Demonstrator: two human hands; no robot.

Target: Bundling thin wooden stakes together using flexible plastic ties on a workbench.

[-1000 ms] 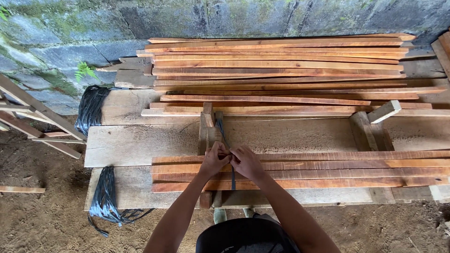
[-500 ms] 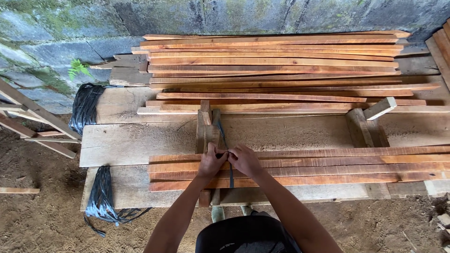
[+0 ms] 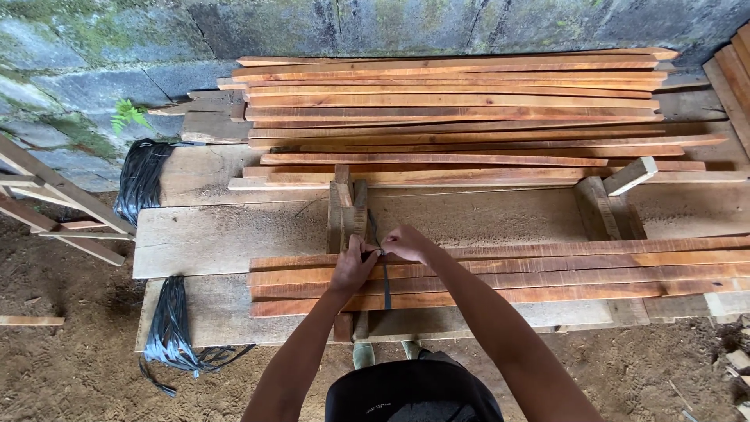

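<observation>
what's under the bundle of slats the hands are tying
The bundle of slats lies on a pale plank bench, across two wooden cradle blocks. A dark strap crosses it; underneath is hidden.

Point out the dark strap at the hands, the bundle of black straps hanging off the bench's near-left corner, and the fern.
dark strap [image 3: 386, 285], head view, the length lying across the slats.
bundle of black straps [image 3: 170, 324], head view, its hanging middle.
fern [image 3: 127, 116], head view, its fronds.

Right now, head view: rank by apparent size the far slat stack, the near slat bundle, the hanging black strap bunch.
1. Far slat stack
2. Near slat bundle
3. Black strap bunch
The bundle lies nearer, so first and second are unsure.
</observation>
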